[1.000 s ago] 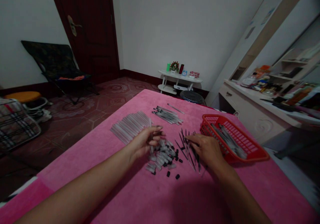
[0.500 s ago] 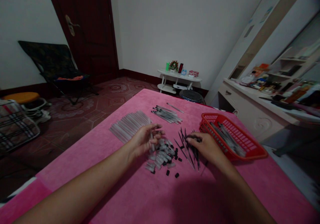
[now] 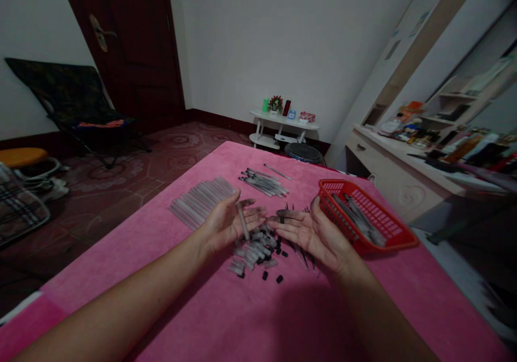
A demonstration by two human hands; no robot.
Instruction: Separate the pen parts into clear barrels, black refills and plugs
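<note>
Clear pen barrel [image 3: 243,221] lay across the left hand [image 3: 224,226], clamped or loose I couldn't tell, and with the right hand [image 3: 315,238] spread apart, steadying the barrel seemed wise.

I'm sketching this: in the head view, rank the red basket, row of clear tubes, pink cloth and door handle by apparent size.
1. Pink cloth
2. Red basket
3. Row of clear tubes
4. Door handle

Head-worn view, facing forward, down across table [image 3: 218,308]
</note>
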